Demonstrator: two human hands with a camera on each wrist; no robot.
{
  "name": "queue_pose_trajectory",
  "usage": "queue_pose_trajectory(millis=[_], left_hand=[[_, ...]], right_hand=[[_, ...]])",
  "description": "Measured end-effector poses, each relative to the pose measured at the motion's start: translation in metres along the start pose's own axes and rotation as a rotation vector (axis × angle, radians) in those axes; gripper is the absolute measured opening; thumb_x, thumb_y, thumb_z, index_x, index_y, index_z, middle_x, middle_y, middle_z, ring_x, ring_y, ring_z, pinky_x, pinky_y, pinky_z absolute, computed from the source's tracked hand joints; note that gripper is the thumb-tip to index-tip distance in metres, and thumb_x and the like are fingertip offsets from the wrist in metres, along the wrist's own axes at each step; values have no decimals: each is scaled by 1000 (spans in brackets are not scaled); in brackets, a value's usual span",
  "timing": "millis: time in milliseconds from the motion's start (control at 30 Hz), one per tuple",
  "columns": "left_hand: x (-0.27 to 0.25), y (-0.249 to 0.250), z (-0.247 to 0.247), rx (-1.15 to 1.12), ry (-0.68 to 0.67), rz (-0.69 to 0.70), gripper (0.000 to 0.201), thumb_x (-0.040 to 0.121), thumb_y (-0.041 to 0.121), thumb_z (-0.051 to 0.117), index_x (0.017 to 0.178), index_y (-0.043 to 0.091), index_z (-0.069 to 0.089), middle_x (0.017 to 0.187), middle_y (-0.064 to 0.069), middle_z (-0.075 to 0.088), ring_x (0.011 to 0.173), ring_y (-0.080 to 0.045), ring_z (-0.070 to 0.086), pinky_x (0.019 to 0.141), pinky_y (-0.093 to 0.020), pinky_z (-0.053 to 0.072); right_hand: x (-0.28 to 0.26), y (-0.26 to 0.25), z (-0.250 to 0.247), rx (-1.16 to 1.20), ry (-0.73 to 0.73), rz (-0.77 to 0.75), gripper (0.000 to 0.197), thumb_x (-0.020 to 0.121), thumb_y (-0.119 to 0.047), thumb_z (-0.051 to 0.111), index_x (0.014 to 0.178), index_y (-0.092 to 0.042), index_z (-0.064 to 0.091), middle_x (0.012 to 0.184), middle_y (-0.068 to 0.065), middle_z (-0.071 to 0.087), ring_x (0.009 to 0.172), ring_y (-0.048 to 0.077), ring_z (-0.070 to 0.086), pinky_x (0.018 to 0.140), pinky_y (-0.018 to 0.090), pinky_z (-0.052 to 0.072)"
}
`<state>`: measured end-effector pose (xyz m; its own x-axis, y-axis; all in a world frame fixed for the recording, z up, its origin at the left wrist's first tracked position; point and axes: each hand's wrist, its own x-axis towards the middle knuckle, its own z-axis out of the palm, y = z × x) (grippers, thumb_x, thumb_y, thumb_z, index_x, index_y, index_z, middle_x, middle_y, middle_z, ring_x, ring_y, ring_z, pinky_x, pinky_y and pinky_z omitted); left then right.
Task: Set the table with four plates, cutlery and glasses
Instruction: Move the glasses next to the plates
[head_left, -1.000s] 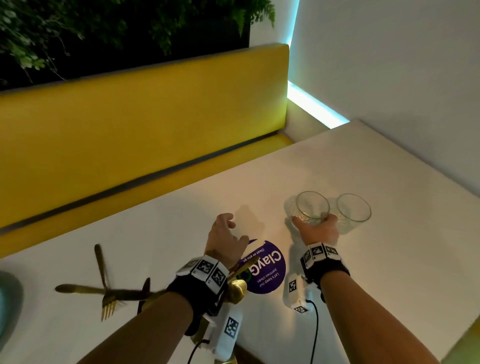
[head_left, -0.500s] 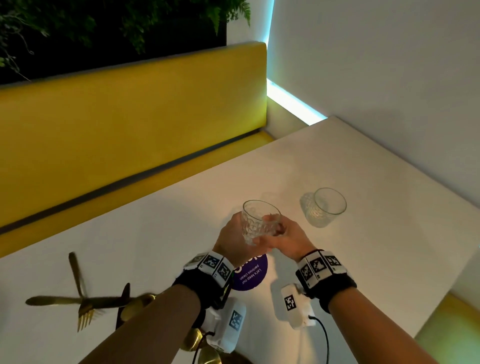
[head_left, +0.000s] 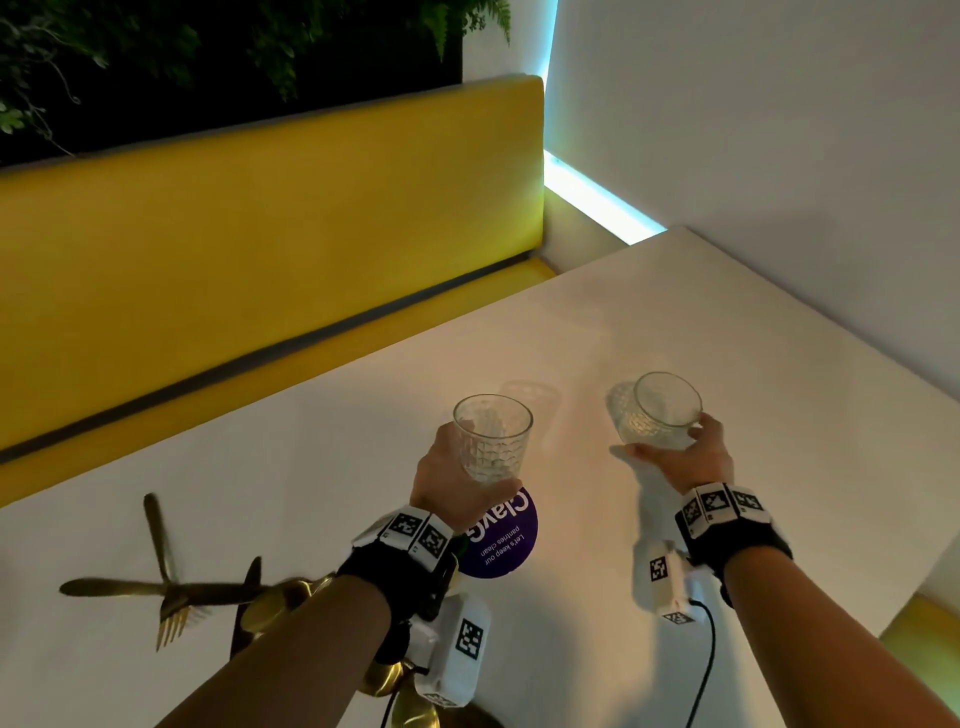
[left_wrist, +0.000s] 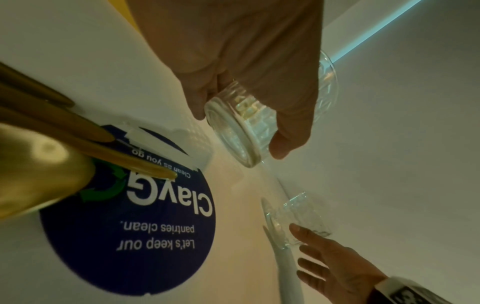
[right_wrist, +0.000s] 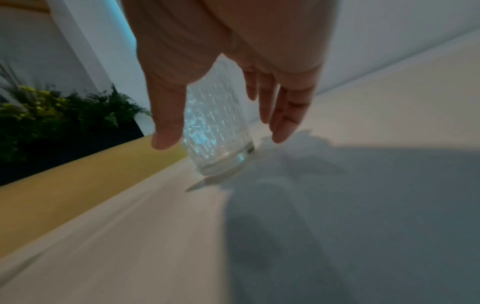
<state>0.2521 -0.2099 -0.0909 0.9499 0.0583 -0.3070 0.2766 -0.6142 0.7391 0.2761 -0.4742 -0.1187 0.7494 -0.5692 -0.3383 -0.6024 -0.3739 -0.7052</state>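
Observation:
My left hand (head_left: 475, 462) grips a clear patterned glass (head_left: 492, 439) by its lower part and holds it above the white table (head_left: 675, 322). In the left wrist view the same glass (left_wrist: 233, 131) hangs tilted over the tabletop. A second glass (head_left: 657, 410) stands on the table to the right. My right hand (head_left: 667, 441) is spread round it, with the thumb (right_wrist: 166, 123) on one side and straight fingers (right_wrist: 283, 115) on the other, and the glass (right_wrist: 218, 127) between them. Gold cutlery (head_left: 171, 597), a fork among it, lies crossed at the left.
A round purple sticker (head_left: 501, 540) sits on the table under my left wrist. A yellow bench (head_left: 260, 234) runs along the far edge and a white wall (head_left: 779, 156) along the right edge. More gold cutlery (head_left: 291, 597) lies under my left forearm.
My right hand lifted one glass away from the pair, passed it to my left hand and moved back right to the other glass. The left hand now holds its glass alone.

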Motion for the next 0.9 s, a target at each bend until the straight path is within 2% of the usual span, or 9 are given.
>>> queue_pose_trajectory(millis=[67, 133, 233, 333, 433, 533, 633, 767, 900], left_hand=[[-3, -2, -1, -18, -5, -2, 78, 65, 32, 81, 129, 16, 39, 124, -4, 59, 112, -22, 58, 85, -26, 51], [-6, -4, -3, -17, -6, -6, 80, 65, 34, 81, 131, 17, 39, 125, -2, 58, 113, -20, 57, 83, -23, 49], [-11, -10, -8, -25, 0, -18, 84, 61, 37, 83, 130, 18, 39, 125, 0, 58, 113, -18, 57, 87, -24, 50], [-20, -14, -13, -43, 5, -33, 84, 61, 34, 84, 129, 18, 39, 125, 0, 58, 112, -18, 58, 85, -23, 51], [-34, -19, -21, -28, 0, -35, 86, 61, 34, 85, 131, 16, 37, 127, -1, 57, 115, -19, 57, 89, -25, 51], [-53, -26, -30, -49, 3, -42, 88, 60, 33, 86, 131, 15, 37, 129, -1, 56, 117, -18, 56, 92, -25, 51], [-79, -38, -44, -134, 22, -70, 90, 57, 28, 88, 131, 17, 38, 129, -1, 55, 119, -20, 54, 96, -31, 52], [-124, -71, -70, -240, 34, -49, 91, 58, 24, 87, 133, 19, 37, 129, -1, 54, 117, -19, 53, 88, -22, 47], [-177, -117, -105, -329, 55, 1, 95, 53, 22, 90, 133, 17, 38, 127, 0, 55, 118, -18, 52, 93, -24, 47]], right_hand=[[4, -1, 8, 68, 38, -14, 110, 50, -36, 92, 140, -20, 30, 135, 12, 52, 125, 31, 50, 105, 38, 42], [10, -3, 14, 80, 72, -31, 104, 55, -33, 90, 140, -16, 32, 136, 13, 51, 126, 32, 49, 105, 37, 40], [14, -7, 18, 86, 122, -27, 92, 61, -25, 87, 137, -13, 36, 133, 15, 54, 124, 31, 50, 103, 35, 41], [6, -6, 19, 66, 139, -16, 84, 64, -25, 85, 134, -15, 39, 131, 17, 55, 122, 33, 52, 101, 36, 43], [-16, -5, 18, 31, 128, -19, 79, 65, -25, 83, 132, -16, 41, 130, 20, 54, 119, 35, 53, 98, 37, 46], [-50, -6, 16, -8, 86, -89, 78, 66, -25, 83, 131, -14, 43, 127, 18, 56, 117, 33, 55, 95, 35, 46], [-95, -8, 15, -19, 70, -175, 76, 64, -27, 84, 129, -15, 46, 123, 14, 60, 113, 31, 57, 95, 33, 45], [-174, -10, 22, 14, 35, -277, 78, 59, -28, 88, 125, -15, 48, 118, 10, 62, 108, 28, 59, 92, 34, 47], [-269, -10, 39, 24, -29, -330, 81, 60, -28, 87, 128, -14, 46, 121, 9, 60, 111, 27, 57, 85, 27, 44]])
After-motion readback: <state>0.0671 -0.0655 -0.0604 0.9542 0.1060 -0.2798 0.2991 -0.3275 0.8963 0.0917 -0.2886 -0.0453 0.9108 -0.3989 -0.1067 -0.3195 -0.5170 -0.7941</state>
